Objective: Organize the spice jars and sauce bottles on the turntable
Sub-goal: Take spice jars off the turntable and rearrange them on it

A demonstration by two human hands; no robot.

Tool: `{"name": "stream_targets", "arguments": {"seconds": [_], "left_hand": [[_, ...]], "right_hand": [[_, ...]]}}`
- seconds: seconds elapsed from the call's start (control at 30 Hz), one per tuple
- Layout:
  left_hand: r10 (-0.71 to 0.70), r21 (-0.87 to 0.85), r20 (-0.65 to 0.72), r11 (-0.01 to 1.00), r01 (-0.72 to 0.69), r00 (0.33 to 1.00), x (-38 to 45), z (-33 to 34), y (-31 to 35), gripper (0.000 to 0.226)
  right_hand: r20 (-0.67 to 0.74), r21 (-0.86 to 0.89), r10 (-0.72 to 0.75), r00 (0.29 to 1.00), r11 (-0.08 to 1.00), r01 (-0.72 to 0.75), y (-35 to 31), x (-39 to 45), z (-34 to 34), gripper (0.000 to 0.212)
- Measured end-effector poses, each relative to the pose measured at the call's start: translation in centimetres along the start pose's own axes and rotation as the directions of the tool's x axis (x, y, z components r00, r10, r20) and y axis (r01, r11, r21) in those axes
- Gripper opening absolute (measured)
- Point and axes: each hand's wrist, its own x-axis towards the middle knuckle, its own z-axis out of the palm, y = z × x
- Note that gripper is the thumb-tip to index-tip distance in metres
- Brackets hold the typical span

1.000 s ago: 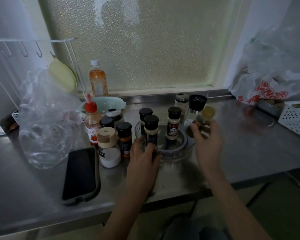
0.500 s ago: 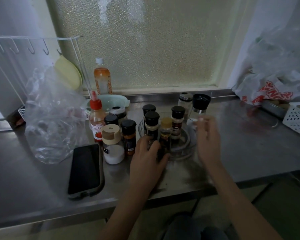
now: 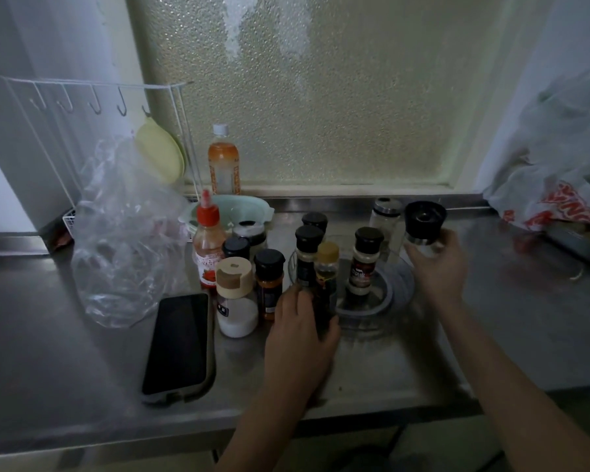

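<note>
A clear round turntable [image 3: 402,294] sits on the steel counter. On it stand black-capped spice jars [image 3: 367,260] [image 3: 309,257] and a yellow-capped sauce bottle [image 3: 327,267]. My left hand [image 3: 300,332] wraps the base of that bottle at the turntable's front rim. At the turntable's right back edge, my right hand [image 3: 438,267] grips a black-capped grinder [image 3: 424,219]. Left of the turntable stand a red-capped sauce bottle [image 3: 207,253], a beige-capped salt jar [image 3: 235,298] and an orange spice jar [image 3: 269,284]. A steel-topped shaker [image 3: 384,216] stands behind.
A phone [image 3: 179,342] lies near the counter's front edge, left of my hand. A clear plastic bag [image 3: 126,240], a teal bowl [image 3: 249,206], a drink bottle [image 3: 222,165] and a wire rack [image 3: 82,107] fill the left back. A printed bag [image 3: 552,199] lies far right.
My right hand set the yellow-capped bottle on the turntable beside my left hand, let go, then moved back right and closed on the black-capped grinder.
</note>
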Motion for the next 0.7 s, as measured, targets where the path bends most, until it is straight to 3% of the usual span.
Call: {"name": "stream_targets", "arguments": {"seconds": [0.17, 0.27, 0.4, 0.7], "left_hand": [[0.037, 0.017, 0.017, 0.999, -0.037, 0.999, 0.0, -0.1, 0.0, 0.039], [0.042, 0.012, 0.009, 0.999, -0.043, 0.999, 0.0, -0.1, -0.1, 0.038], [0.058, 0.011, 0.015, 0.998, -0.058, 0.998, 0.0, 0.0, -0.3, 0.035], [0.098, 0.031, -0.033, 0.995, -0.097, 0.995, -0.1, -0.4, 0.2, 0.031]], "right_hand": [[-0.178, 0.216, -0.089, 0.980, 0.968, 0.127, -1.8, -3.1, -2.2, 0.049], [-0.085, 0.296, -0.123, 0.989, 0.944, 0.143, -3.4, -5.2, -3.0, 0.046], [0.096, 0.232, -0.194, 0.976, 0.958, 0.168, -4.7, -8.0, -2.4, 0.046], [0.245, 0.062, -0.210, 0.947, 0.978, 0.201, -5.4, -10.1, -0.3, 0.047]]}}
